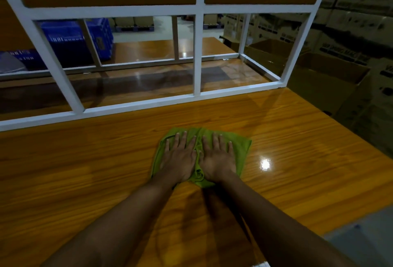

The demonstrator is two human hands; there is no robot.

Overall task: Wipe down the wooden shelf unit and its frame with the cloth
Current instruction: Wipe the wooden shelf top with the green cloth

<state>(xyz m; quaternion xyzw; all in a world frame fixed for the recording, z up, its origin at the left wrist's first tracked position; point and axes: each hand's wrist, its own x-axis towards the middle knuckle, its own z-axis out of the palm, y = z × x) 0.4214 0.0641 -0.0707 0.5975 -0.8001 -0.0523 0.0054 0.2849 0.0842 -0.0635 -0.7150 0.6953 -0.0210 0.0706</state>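
Both hands are flat on the rumpled green soft-looking cloth [242, 149]. It sits on the glossy orange-brown wood-grain board [85, 171], a bit right of centre in the view. The left hand [178, 160] covers the cloth's 9 o'clock half and the right hand [218, 160] its 3 o'clock half. The thumbs nearly meet over a bunched ridge running down the middle. The fingers [176, 139] on both hands are straight and slightly spread, pressing down and not curled round anything.

Room-wise, there's loads of bare board out at 9 o'clock from the cloth. There's less at 3 o'clock, where the board's edge cuts diagonally and drops off beside an open brown cardboard box [329, 81].

At 12 o'clock the bottom rail of the white-painted square-tube metal frame [197, 53] crosses the board, near the cloth's far edge but not touching it. Past that rail the frame makes open bays with a darker, shiny board inside. Another wooden shelf plank [110, 0] sits up at 11 o'clock.

The surface is super reflective, with a bright round light glare [265, 164] at 3 o'clock near the cloth. The grain lines run straight, left to right.

Blue ribbed plastic crates [70, 39] sit behind the frame at 10 o'clock. The stacked brown cartons [350, 32] at 2 o'clock have dark print on them, too blurry to read.
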